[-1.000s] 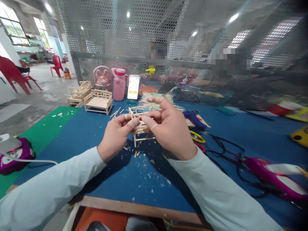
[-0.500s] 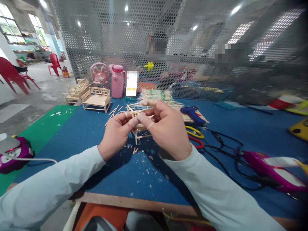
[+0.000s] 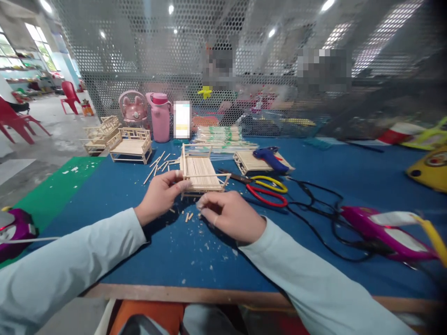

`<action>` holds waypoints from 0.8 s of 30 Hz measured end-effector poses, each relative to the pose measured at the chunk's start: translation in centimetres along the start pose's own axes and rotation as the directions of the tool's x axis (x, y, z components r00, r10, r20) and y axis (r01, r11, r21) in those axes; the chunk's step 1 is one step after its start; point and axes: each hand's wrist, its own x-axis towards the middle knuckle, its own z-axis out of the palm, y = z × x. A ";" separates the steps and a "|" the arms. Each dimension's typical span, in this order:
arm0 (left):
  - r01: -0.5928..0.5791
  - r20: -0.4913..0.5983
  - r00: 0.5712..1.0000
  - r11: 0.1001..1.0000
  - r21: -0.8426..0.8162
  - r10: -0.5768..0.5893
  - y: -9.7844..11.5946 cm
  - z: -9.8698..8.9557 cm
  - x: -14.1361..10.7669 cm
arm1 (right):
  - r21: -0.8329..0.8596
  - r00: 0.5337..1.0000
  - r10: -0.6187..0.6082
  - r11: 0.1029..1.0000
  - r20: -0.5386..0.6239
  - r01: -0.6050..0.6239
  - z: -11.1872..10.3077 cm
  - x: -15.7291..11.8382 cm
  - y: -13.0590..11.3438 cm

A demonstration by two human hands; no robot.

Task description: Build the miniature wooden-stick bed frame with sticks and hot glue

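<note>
A small chair frame of thin wooden sticks point(image 3: 200, 171) stands on the blue table, its slatted seat showing. Fingers and thumb of my left hand point(image 3: 161, 193) pinch its near left corner. Just in front of the frame, my right hand point(image 3: 232, 215) is closed low over the table, fingertips together; whatever may be between them is too small to make out. Short stick offcuts point(image 3: 189, 217) lie beside those fingertips. Scissors with red and yellow handles point(image 3: 268, 190) rest right of the frame, and loose sticks point(image 3: 157, 164) lie to its left.
Finished little benches point(image 3: 131, 146) stand at the back left, near a pink bottle point(image 3: 160, 118) and a phone point(image 3: 182, 122). A blue glue gun point(image 3: 272, 159) rests on a slatted piece. Black cables and a purple device point(image 3: 384, 232) lie right. Behind is a perforated metal screen point(image 3: 146, 56).
My right hand has let go of the frame and moved down to the table in front. The frame has turned and now shows its seat. The view has shifted slightly right.
</note>
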 end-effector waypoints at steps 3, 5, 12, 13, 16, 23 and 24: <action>0.026 0.042 0.999 0.999 -0.034 -0.024 0.1 -0.4 0.2 | -0.033 0.991 0.017 0.999 0.135 -0.013 0.7 -0.2 0.3; 0.055 0.072 0.996 0.997 -0.050 -0.052 0.0 -0.6 0.3 | -0.044 0.991 0.021 0.999 0.133 -0.016 1.1 0.0 0.4; 0.141 0.118 0.985 0.982 -0.129 -0.126 -0.2 -0.9 0.7 | 0.020 0.986 0.097 0.995 -0.133 -0.095 1.4 0.4 0.2; 0.142 0.118 0.985 0.980 -0.138 -0.126 -0.2 -0.9 0.7 | 0.034 0.976 0.112 0.994 -0.188 -0.108 1.4 0.5 0.0; 0.154 0.135 0.982 0.973 -0.170 -0.131 0.0 -0.8 0.6 | 0.061 0.955 0.134 0.991 -0.265 -0.122 1.5 0.9 -0.6; 0.152 0.113 0.985 0.969 -0.193 -0.133 -0.7 -1.0 0.1 | 0.068 0.960 0.130 0.991 -0.249 -0.116 2.1 0.8 0.2; 0.138 0.099 0.987 0.978 -0.157 -0.124 -0.8 -1.0 0.1 | 0.076 0.964 0.120 0.992 -0.239 -0.104 2.2 0.7 0.5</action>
